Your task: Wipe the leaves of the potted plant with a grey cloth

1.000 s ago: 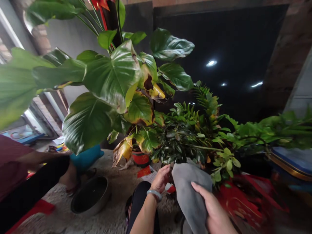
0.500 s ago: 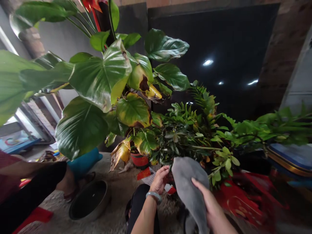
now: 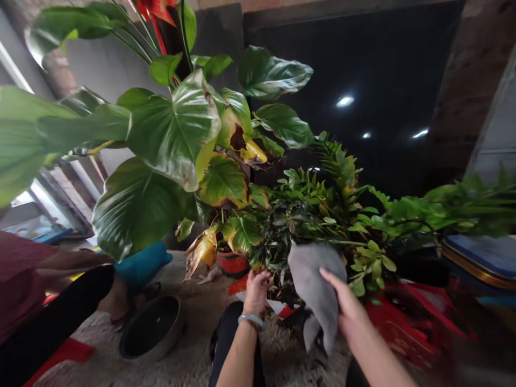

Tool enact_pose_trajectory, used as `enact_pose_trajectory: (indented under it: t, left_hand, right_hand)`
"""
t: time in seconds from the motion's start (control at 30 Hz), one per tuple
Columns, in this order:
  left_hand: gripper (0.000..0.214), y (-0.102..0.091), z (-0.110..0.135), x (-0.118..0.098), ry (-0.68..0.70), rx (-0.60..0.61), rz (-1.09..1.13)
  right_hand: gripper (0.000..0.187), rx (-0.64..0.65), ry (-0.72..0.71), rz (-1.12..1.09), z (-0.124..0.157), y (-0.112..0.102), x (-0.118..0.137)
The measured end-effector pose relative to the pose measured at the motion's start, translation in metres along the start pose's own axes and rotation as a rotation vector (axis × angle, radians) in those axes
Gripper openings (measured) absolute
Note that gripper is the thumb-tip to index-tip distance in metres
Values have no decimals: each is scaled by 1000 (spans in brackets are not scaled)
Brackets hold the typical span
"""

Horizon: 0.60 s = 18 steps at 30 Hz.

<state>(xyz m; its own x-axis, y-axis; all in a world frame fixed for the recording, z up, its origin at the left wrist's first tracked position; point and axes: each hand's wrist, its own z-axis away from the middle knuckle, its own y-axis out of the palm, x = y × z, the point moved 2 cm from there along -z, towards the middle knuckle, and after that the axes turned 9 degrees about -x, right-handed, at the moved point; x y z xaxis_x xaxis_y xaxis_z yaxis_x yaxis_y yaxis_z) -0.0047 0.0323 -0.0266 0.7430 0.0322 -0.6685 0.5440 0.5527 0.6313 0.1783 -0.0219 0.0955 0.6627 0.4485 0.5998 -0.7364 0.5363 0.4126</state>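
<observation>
A grey cloth hangs in folds from my right hand, with its thumb pressed along the near side and the other fingers hidden. My left hand, with a pale bangle at the wrist, is at the lower edge of a dark, small-leaved plant. Its fingers are curled inward; whatever they hold, if anything, is too small to make out. The cloth covers part of this plant. Just left of it, a red pot stands under large leaves with yellow and brown edges.
A round basin sits on the floor to the left, near a seated person's leg. Red plastic bags lie at the right, below a blue-and-gold box. Behind the plants stands a dark panel.
My left hand has moved slightly left and up, away from the cloth. The cloth has shifted up a little in my right hand, and its lower folds now hang free.
</observation>
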Motion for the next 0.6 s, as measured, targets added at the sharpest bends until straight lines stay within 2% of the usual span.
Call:
enact_pose_trajectory:
  t: [0.07,0.1,0.17,0.23,0.33,0.37,0.43,0.5,0.6]
  left_hand:
    - [37,-4,-4,-11,82,-60,102]
    - [36,-5,-5,-16,99,-40,133]
    - [32,-6,-4,-23,91,45,148]
    - [30,-5,-2,-24,51,116,132]
    - [31,-3,0,-21,0,149,133]
    - [32,-3,-1,-19,-5,144,135]
    - [32,-2,-5,-16,5,119,109]
    - [32,-2,-10,-15,25,93,64]
    - [32,-3,-15,-16,36,46,23]
  right_hand:
    - [18,-20,112,63,1,-23,-29]
    - [21,-13,143,85,5,-30,-37]
    - [26,19,168,115,17,-31,-35]
    - [30,70,96,90,30,-14,-15]
    - [33,164,-158,-18,37,30,20]
    - [32,196,-208,-30,34,43,24]
    - [27,237,-183,41,23,55,15]
    - [25,224,-103,192,8,47,-13]
    - [28,111,-92,383,-4,8,-54]
